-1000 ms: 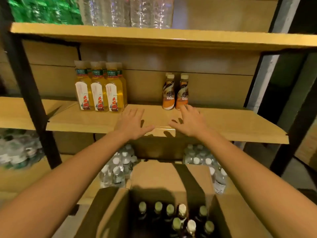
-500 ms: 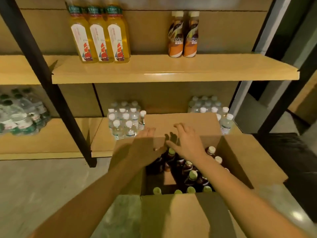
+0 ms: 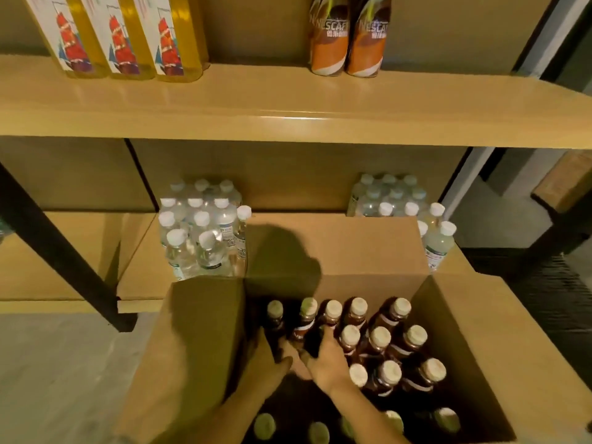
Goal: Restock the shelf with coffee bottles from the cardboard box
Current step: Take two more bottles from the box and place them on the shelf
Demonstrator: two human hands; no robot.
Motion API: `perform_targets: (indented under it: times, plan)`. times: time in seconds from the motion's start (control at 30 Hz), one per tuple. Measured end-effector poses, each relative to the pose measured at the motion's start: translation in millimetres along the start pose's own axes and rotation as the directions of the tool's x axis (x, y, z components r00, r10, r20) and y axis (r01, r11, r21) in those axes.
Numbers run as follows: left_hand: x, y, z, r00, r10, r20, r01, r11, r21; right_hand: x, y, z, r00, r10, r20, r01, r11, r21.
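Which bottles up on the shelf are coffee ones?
The two orange-and-brown bottles on the right of the shelf. The three yellow bottles on the left have ship labels.

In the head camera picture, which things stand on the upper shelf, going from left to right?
Three yellow bottles with a red ship on the label → bare shelf board → two orange coffee bottles, side by side.

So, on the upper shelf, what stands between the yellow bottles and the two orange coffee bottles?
Nothing: the head view shows bare wooden shelf between the yellow bottles and the orange coffee bottles.
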State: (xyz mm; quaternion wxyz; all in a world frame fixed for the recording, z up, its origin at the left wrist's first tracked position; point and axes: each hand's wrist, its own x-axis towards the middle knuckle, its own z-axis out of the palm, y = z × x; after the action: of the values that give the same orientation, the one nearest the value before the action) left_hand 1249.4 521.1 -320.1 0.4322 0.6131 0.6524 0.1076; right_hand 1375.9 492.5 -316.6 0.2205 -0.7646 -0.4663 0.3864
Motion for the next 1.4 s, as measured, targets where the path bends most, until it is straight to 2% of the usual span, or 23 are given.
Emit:
perform_targets:
  times: [0.23,0.33,0.43,0.57,0.77,0.93,1.0,1.23,1.4]
  plan:
    - [52,5,21,0.963,-0.170,-0.208,0.124,0.968,-0.218,55,8,26,0.994,0.015,-0.107,-0.008,0.998,0.061]
    - [67,0,28,0.954,-0.188,-0.234,0.120,0.953,-0.278,67,4,34,0.984,0.058,-0.170,-0.066,0.997,-0.043]
    - [78,-6,34,0.952,-0.196,-0.237,0.113,0.939,-0.324,73,7,38,0.951,-0.009,-0.308,-0.029,0.993,-0.118]
    - [86,-6,37,0.950,-0.189,-0.247,0.091,0.929,-0.360,86,15,43,0.962,0.047,-0.270,-0.083,0.989,-0.124]
    - [86,-9,39,0.938,-0.191,-0.290,0.054,0.904,-0.424,116,55,75,0.959,0.038,-0.281,-0.066,0.994,-0.091]
    - [78,-6,36,0.934,-0.168,-0.316,0.030,0.917,-0.398,100,33,56,0.977,-0.020,-0.213,0.030,0.998,0.048]
    - [73,-1,33,0.932,-0.146,-0.331,0.012,0.927,-0.375,94,29,48,0.977,-0.070,-0.200,0.083,0.995,0.054]
    - [26,32,-2,0.910,0.038,-0.412,-0.185,0.928,-0.323,49,3,0,0.956,-0.231,-0.179,0.252,0.962,0.107]
    - [-22,74,-51,0.863,0.153,-0.481,-0.338,0.883,-0.327,-1,-48,-56,0.868,-0.374,-0.328,0.453,0.866,0.211]
